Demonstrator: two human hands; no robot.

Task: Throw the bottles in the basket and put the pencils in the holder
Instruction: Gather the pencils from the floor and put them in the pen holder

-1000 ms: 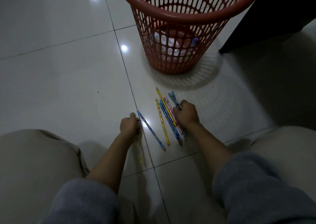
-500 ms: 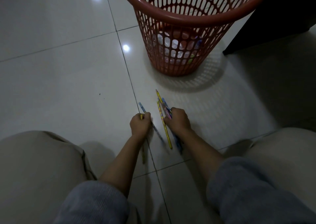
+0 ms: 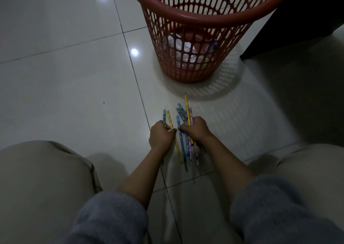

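Right hand point(image 3: 195, 130) is clenched over a bundle of pencils point(image 3: 186, 141), knuckles up, fingers curled round the shafts near their middle; the tips fan out on the far side towards the basket point(image 3: 197, 16) and the other ends trail near, over the floor point(image 3: 74, 85). Left hand point(image 3: 161, 135) sits just left of it, the two touching or nearly so, and is likewise closed, gripping what appear to be two pencils, one blue and one yellow. Whether the bundle rests on the tile or is lifted clear cannot be told. Both forearms reach forward from grey sleeves point(image 3: 111, 217), between the knees. Bottles point(image 3: 186, 52): pale, clear shapes show through the mesh at the basket's bottom, and none lies on the visible floor, so that part is judged done. Pencils: gathered in hand, none seen loose apart from the two groups. No holder is in view; its place cannot be stated. Remaining, by judgement: merge the two groups into one grip, find the holder, and stand the pencils in it.
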